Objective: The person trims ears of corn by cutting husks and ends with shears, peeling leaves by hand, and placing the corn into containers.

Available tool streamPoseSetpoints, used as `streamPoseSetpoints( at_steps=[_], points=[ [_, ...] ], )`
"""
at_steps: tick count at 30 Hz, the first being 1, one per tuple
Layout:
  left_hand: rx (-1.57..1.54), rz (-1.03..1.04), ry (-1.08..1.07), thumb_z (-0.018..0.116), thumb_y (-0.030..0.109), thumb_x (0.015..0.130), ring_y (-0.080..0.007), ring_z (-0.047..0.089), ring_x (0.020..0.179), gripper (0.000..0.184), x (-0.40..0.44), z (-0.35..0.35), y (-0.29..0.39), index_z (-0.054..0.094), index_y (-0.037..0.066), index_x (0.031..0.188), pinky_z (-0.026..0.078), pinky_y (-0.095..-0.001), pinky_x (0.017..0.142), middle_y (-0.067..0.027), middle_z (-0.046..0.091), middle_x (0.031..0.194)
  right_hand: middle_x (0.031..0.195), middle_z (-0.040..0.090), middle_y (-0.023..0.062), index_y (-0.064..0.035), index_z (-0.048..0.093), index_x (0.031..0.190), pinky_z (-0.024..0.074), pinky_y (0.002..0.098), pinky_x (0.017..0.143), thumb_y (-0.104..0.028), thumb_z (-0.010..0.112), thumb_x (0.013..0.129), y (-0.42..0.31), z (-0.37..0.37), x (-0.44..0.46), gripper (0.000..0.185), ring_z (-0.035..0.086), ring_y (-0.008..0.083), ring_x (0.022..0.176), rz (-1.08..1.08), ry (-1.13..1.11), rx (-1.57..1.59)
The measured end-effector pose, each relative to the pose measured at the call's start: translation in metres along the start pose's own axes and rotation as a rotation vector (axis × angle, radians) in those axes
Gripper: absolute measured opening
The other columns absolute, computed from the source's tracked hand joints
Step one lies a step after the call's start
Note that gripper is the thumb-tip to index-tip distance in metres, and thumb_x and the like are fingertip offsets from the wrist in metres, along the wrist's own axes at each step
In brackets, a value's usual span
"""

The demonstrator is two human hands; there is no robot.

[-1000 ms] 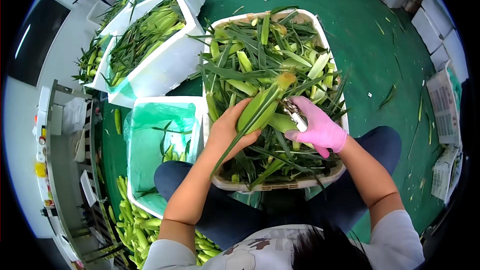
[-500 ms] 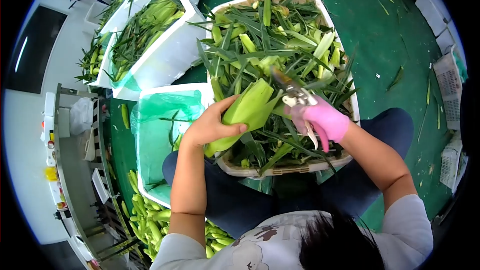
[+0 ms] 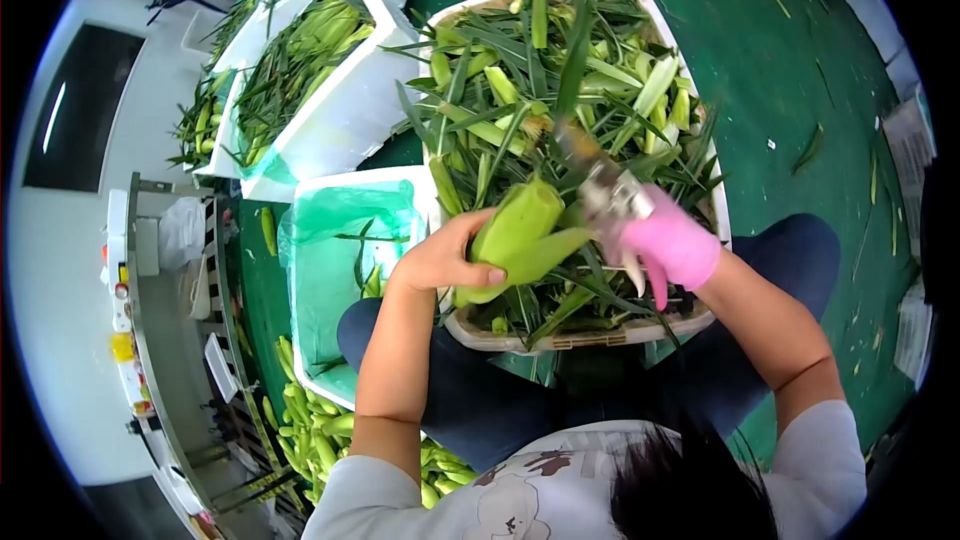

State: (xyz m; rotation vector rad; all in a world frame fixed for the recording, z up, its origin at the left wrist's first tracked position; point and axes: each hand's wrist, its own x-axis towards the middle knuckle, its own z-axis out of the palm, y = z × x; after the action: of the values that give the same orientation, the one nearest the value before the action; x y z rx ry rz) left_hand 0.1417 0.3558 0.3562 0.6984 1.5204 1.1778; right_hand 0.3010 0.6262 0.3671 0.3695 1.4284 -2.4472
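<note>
My bare left hand [image 3: 452, 258] is closed around an ear of corn [image 3: 517, 235] in its green husk, tilted with the cut end up. One husk leaf sticks out from it toward the right. In a pink glove, my right hand [image 3: 662, 240] grips pruning shears [image 3: 608, 188], whose blades are smeared by motion and point up and left, just beyond the ear. Below both hands is a white basket [image 3: 712, 165] heaped with cut husks and long leaves [image 3: 600, 80].
Left of the basket stands a white foam box [image 3: 425, 202] lined with green plastic, a few leaves inside. Behind it are foam boxes [image 3: 345, 90] full of leafy corn. Trimmed ears [image 3: 315, 430] lie piled on the floor at lower left, near a metal rack [image 3: 165, 340]. White crates [image 3: 910, 155] stand right.
The ear has turned more upright and its top leaves are gone, showing a cut end. A long leaf now stands above the shears, which have moved slightly right and down.
</note>
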Motion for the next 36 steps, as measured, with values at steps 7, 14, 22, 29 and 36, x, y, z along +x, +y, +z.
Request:
streamPoseSetpoints(
  at_steps=[7, 14, 22, 29, 36],
  points=[
    [-1.071, 0.756, 0.173, 0.066, 0.053, 0.087, -0.0213, 0.058, 0.090, 0.084, -0.076, -0.032, 0.004, 0.035, 0.003, 0.147, 0.051, -0.0351, 0.084, -0.0084, 0.057, 0.105, 0.109, 0.066, 0.0109, -0.0005, 0.054, 0.125, 0.0498, 0.0460, 0.100, -0.031, 0.059, 0.094, -0.003, -0.036, 0.018, 0.044, 0.062, 0.0295, 0.110, -0.015, 0.018, 0.553],
    [-1.406, 0.554, 1.513, 0.052, 0.055, 0.093, -0.0308, 0.065, 0.090, 0.062, -0.418, -0.011, -0.233, 0.055, 0.001, 0.123, 0.058, -0.0426, 0.079, -0.0155, 0.064, 0.105, 0.146, 0.049, 0.0133, -0.0019, 0.035, 0.150, 0.0337, 0.0526, 0.112, -0.050, 0.055, 0.093, 0.020, 0.025, 0.003, 0.078, 0.046, 0.0300, 0.134, 0.237, -0.309, 0.657],
    [-0.908, 1.072, 2.568, 0.049, 0.056, 0.093, -0.0272, 0.065, 0.094, 0.062, -0.618, 0.105, -0.328, 0.061, -0.001, 0.115, 0.056, -0.0407, 0.087, -0.0133, 0.068, 0.106, 0.131, 0.057, 0.0166, -0.0025, 0.029, 0.150, 0.0390, 0.0512, 0.108, -0.024, 0.071, 0.085, -0.008, 0.048, 0.040, 0.081, 0.055, 0.0297, 0.122, 0.255, -0.324, 0.565],
    [-0.210, -0.145, 1.141, 0.051, 0.039, 0.098, -0.0322, 0.068, 0.102, 0.045, -0.260, -0.062, -0.379, 0.067, -0.001, 0.112, 0.054, -0.0452, 0.090, -0.0166, 0.071, 0.107, 0.132, 0.052, 0.0053, -0.0140, 0.028, 0.155, 0.0369, 0.0476, 0.110, -0.026, 0.062, 0.095, 0.023, 0.073, 0.035, 0.069, 0.049, 0.0215, 0.126, 0.399, -0.260, 0.464],
    [-0.131, -0.579, 0.699, 0.057, 0.064, 0.087, -0.0347, 0.055, 0.124, 0.073, -0.199, -0.048, -0.478, 0.063, 0.003, 0.127, 0.043, -0.0441, 0.104, -0.0228, 0.059, 0.132, 0.136, 0.056, 0.0126, -0.0084, 0.034, 0.153, 0.0360, 0.0472, 0.110, -0.035, 0.056, 0.098, 0.017, 0.065, -0.023, 0.065, 0.049, 0.0268, 0.131, 0.335, 0.006, 0.366]
  ],
)
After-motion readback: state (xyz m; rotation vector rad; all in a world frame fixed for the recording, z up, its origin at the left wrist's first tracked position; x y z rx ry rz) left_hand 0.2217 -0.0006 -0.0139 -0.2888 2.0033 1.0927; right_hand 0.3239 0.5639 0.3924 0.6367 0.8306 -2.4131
